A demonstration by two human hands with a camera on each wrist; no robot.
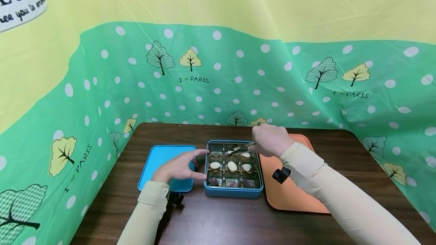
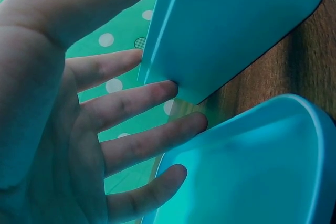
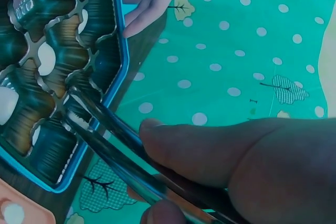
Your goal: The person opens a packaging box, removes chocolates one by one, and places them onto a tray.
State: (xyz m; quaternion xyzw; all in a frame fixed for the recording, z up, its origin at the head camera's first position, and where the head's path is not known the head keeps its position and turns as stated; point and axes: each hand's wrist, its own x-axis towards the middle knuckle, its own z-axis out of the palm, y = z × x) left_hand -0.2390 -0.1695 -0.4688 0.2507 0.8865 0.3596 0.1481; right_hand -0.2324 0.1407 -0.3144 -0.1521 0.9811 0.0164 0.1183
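A blue tin (image 1: 233, 193) holds a dark divided insert with white egg-shaped pieces (image 1: 232, 166) in its middle row and dark pieces (image 1: 248, 183) in its front row. My left hand (image 1: 180, 166) steadies the tin's left side, its fingers spread and fairly straight, fingertips at the wall (image 2: 226, 30). Over the back right of the tin, my right hand (image 1: 272, 140) pinches metal tongs (image 3: 113, 148) between thumb and fingers. Their tips reach down into a back compartment. Something white shows at the tips; whether they grip it I cannot tell.
A blue lid (image 1: 160, 158) lies left of the tin, partly under my left hand. An orange tray (image 1: 282, 196) lies to the right under my right forearm, with a white piece (image 3: 12, 212) on it. A patterned curtain (image 1: 204, 97) stands behind the dark wooden table (image 1: 218, 222).
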